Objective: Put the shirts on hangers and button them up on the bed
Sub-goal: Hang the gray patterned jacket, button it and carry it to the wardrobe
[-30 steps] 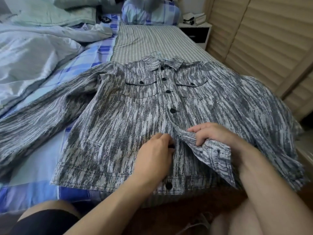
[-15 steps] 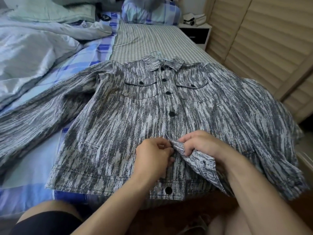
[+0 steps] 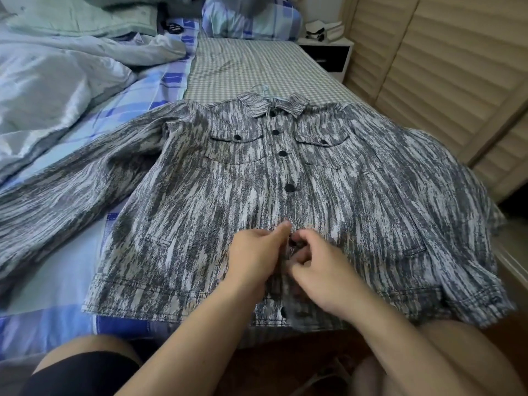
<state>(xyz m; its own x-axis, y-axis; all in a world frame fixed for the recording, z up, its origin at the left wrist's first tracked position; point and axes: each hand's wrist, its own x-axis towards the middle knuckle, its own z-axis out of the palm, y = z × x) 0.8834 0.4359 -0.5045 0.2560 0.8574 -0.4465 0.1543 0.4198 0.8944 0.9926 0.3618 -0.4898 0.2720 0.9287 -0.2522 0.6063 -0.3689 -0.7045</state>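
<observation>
A grey and white streaked shirt (image 3: 200,212) with black buttons lies front-up across the bed (image 3: 257,70), sleeves spread to both sides. A pale blue hanger hook (image 3: 264,90) pokes out above its collar. Three placket buttons near the top are fastened. My left hand (image 3: 257,258) pinches the left edge of the placket low on the shirt. Facing it, my right hand (image 3: 323,272) pinches the right edge, fingertips meeting my left thumb. The button between them is hidden. One more black button (image 3: 283,311) shows at the hem.
A rumpled pale blue duvet (image 3: 57,81) and pillows fill the left and far side of the bed. A white nightstand (image 3: 328,52) stands at the far right, slatted wardrobe doors (image 3: 443,67) run along the right. My knees are at the bed's near edge.
My right hand brought the folded-back right front flap down flat and closed it over the placket. Both hands have come together at the lower button.
</observation>
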